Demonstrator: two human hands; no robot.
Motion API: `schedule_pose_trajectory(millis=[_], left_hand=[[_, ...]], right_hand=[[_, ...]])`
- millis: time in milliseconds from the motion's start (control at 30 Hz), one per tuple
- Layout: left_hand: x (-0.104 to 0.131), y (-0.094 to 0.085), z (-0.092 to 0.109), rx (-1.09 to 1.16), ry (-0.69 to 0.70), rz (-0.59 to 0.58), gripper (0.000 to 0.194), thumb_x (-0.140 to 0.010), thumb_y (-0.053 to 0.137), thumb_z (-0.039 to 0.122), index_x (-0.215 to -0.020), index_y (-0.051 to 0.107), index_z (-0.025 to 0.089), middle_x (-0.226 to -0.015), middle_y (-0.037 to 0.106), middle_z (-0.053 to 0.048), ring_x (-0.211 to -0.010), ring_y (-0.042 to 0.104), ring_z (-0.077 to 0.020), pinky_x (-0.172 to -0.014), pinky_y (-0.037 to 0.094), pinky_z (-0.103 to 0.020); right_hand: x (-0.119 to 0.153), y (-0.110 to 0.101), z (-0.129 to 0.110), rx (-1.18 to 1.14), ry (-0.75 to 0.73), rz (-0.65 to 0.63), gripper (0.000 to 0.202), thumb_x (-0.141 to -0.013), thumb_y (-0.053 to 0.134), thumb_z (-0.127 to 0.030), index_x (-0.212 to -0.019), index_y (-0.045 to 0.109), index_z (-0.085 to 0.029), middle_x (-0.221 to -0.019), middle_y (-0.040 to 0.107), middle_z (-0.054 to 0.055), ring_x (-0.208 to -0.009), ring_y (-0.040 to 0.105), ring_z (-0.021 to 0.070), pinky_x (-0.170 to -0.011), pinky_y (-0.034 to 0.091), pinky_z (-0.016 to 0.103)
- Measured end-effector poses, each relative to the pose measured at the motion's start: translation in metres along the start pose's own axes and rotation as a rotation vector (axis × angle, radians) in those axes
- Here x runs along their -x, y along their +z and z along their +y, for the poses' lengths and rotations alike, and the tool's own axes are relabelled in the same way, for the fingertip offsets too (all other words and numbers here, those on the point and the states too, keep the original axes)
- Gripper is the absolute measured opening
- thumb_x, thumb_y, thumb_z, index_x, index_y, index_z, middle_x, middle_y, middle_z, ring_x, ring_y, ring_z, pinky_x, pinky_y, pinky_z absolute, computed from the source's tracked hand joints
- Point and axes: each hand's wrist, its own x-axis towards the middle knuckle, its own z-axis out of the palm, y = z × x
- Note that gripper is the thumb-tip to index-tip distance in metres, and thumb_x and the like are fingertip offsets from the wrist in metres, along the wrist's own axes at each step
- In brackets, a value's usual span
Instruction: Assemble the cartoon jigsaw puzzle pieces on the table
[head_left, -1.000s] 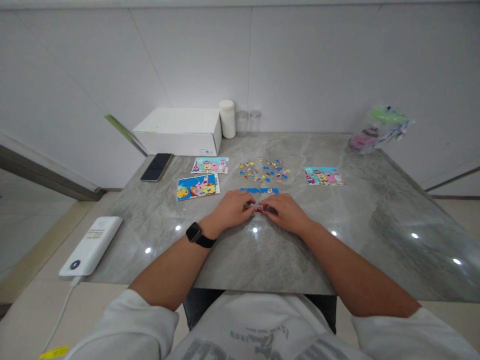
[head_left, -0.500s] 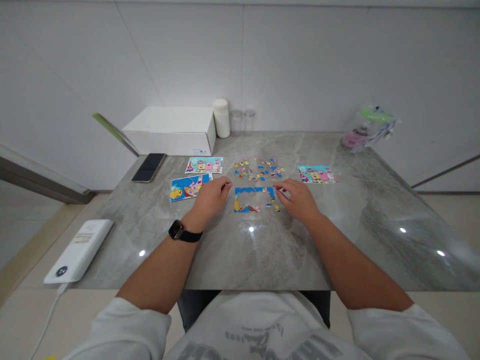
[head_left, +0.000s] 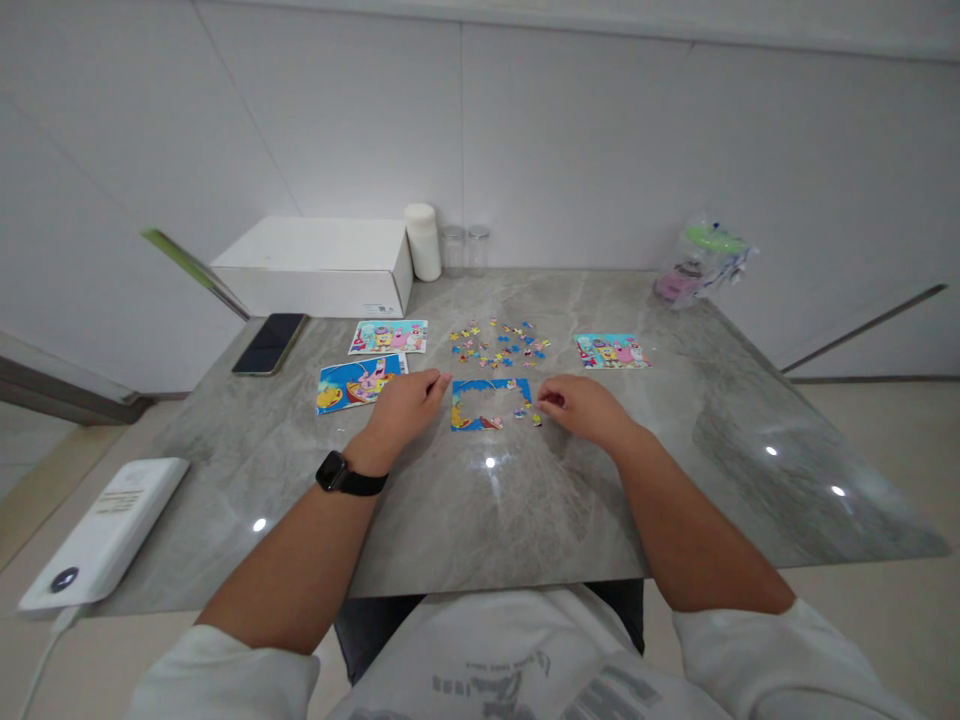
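Observation:
A partly joined jigsaw puzzle (head_left: 459, 412) lies in front of me, its blue and yellow border around a bare middle. Two small loose pieces lie by its lower right corner, one of them a yellow puzzle piece (head_left: 536, 420). My left hand (head_left: 409, 405) rests just left of the puzzle with fingers curled together; whether it holds anything is hidden. On the other side, my right hand (head_left: 581, 405) is closed beside the puzzle's right edge, and its fingertips may hide something small. Beyond the puzzle, several loose puzzle pieces (head_left: 506, 350) are scattered. A blue picture card (head_left: 349, 387) lies partly behind my left hand.
Two more picture cards lie farther off, a left card (head_left: 388, 337) and a right card (head_left: 613, 351). A phone (head_left: 270, 344), white box (head_left: 307, 270), white bottle (head_left: 424, 243), glass jars (head_left: 478, 250) and bagged cup (head_left: 701, 265) stand around. A white power bank (head_left: 105, 530) overhangs the left edge.
The view has swung slightly right, so everything sits farther left. My right hand has drawn from the puzzle's upper right corner down along its side, its fingers more curled. My left hand stays near the puzzle.

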Motion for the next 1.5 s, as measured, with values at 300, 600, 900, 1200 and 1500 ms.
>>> schedule_pose_trajectory(millis=[300, 600, 900, 1200, 1500], left_hand=[[-0.001, 0.007, -0.004, 0.015, 0.003, -0.005, 0.047, -0.107, 0.042, 0.049, -0.074, 0.06, 0.023, -0.069, 0.064, -0.005, -0.066, 0.056, -0.0213, -0.063, 0.025, -0.033], [-0.001, 0.009, -0.003, 0.022, 0.01, -0.01, 0.046, -0.107, 0.042, 0.049, -0.072, 0.056, 0.022, -0.069, 0.062, -0.004, -0.064, 0.052, -0.0197, -0.063, 0.024, -0.033], [-0.001, 0.01, -0.002, 0.045, -0.016, -0.01, 0.044, -0.106, 0.042, 0.049, -0.073, 0.056, 0.022, -0.07, 0.062, -0.004, -0.065, 0.052, -0.0197, -0.064, 0.025, -0.033], [0.0, 0.013, -0.001, 0.061, -0.002, 0.001, 0.045, -0.105, 0.043, 0.049, -0.071, 0.054, 0.023, -0.068, 0.061, -0.005, -0.064, 0.05, -0.0201, -0.063, 0.023, -0.034], [0.001, 0.017, 0.002, 0.083, 0.023, -0.012, 0.044, -0.105, 0.045, 0.048, -0.07, 0.055, 0.022, -0.066, 0.06, -0.004, -0.063, 0.052, -0.0198, -0.063, 0.023, -0.033]], right_hand=[[0.003, 0.012, -0.001, -0.002, 0.003, -0.182, 0.014, -0.089, 0.076, -0.026, -0.101, 0.073, -0.021, -0.092, 0.076, 0.004, -0.08, 0.065, 0.0188, -0.069, 0.041, 0.029], [0.002, 0.014, -0.003, -0.017, 0.01, -0.145, 0.014, -0.088, 0.077, -0.025, -0.099, 0.072, -0.022, -0.089, 0.075, 0.003, -0.079, 0.065, 0.0185, -0.07, 0.041, 0.029], [0.001, 0.011, -0.006, -0.009, 0.038, -0.174, 0.012, -0.09, 0.076, -0.029, -0.097, 0.072, -0.02, -0.09, 0.074, 0.003, -0.079, 0.063, 0.0177, -0.069, 0.038, 0.028], [-0.001, 0.021, -0.007, -0.041, -0.086, -0.066, 0.018, -0.094, 0.071, -0.025, -0.111, 0.074, -0.02, -0.102, 0.072, 0.006, -0.092, 0.065, 0.0198, -0.081, 0.045, 0.029], [-0.003, 0.032, -0.019, -0.041, -0.091, -0.042, 0.015, -0.096, 0.07, -0.02, -0.109, 0.077, -0.021, -0.111, 0.069, 0.008, -0.101, 0.066, 0.0203, -0.089, 0.05, 0.031]])
